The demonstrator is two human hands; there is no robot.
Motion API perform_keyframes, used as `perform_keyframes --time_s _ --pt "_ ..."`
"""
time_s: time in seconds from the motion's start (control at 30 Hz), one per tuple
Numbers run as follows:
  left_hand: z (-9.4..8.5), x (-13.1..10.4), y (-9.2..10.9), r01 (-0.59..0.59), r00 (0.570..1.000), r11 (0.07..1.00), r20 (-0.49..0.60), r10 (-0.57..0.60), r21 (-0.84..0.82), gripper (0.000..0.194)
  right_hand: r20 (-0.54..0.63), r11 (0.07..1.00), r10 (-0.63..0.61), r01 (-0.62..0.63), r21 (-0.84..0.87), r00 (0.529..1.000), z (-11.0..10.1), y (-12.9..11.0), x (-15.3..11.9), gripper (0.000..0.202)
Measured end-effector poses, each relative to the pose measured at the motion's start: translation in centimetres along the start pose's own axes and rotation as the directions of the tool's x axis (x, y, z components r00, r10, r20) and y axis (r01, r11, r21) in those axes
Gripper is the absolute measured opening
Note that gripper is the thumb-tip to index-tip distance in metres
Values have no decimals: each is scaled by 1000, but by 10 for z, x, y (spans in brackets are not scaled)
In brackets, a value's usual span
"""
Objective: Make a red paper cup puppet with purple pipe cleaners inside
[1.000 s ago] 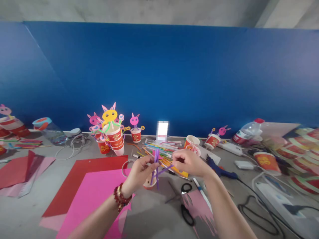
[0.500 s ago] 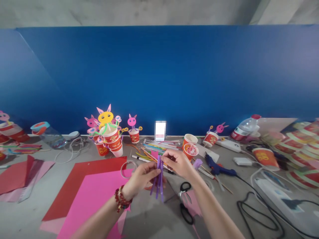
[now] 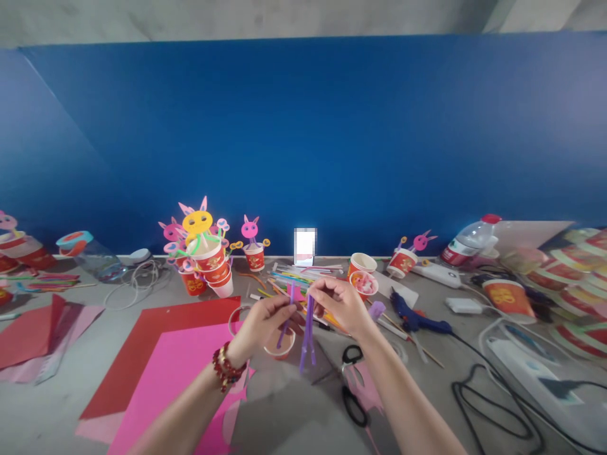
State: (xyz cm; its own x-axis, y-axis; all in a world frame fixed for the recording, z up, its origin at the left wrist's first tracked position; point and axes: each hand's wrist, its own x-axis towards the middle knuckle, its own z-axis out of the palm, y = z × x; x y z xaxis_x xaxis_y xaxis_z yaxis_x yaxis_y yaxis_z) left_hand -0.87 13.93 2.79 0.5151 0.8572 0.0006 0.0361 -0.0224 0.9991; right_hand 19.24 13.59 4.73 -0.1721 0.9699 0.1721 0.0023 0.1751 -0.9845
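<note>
Purple straws [image 3: 308,332] hung from our right hand [image 3: 340,306] in the head view, its fingers clamped on their upper ends above the grey worktop [image 3: 272,414]. Our left hand [image 3: 266,321] had its fingers closed on another purple straw [image 3: 284,331], over the paper cup [image 3: 279,355]. Black-handled scissors [image 3: 363,418] lay nearer us.

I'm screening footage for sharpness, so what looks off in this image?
In the head view, the stacked cups at the right edge are smeared; the upright screen is washed out and blocky; soft shadow falls on the near table.
</note>
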Motion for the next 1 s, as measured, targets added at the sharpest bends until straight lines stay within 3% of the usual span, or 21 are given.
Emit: perform_keyframes --time_s 0.1,0.23,0.3,0.43,0.7,1.0 --pt "-17 22 4 -94 984 928 -106 140 360 34 -18 1000 3 -2 20 1000 -2 -4 0 32" --pt "-24 40 12 -136 957 856 -158 244 499 26 -35 1000 -15 15 -3 999 -3 -4 -2 31" --pt "-18 37 16 -170 961 858 -111 253 484 27 -49 999 -34 33 -20 998 -3 -3 -2 30" --pt "0 17 19 -163 986 944 27 162 288 30 -97 992 -110 102 -75 989 -2 -1 -4 28" --pt "13 3 13 -108 993 981 -21 113 159 23 -97 964 -206 185 -190 974 5 1 -10 23" --pt "14 -1 14 -109 993 985 -22 113 137 24 -88 974 -184 170 -148 979 8 5 -9 21"
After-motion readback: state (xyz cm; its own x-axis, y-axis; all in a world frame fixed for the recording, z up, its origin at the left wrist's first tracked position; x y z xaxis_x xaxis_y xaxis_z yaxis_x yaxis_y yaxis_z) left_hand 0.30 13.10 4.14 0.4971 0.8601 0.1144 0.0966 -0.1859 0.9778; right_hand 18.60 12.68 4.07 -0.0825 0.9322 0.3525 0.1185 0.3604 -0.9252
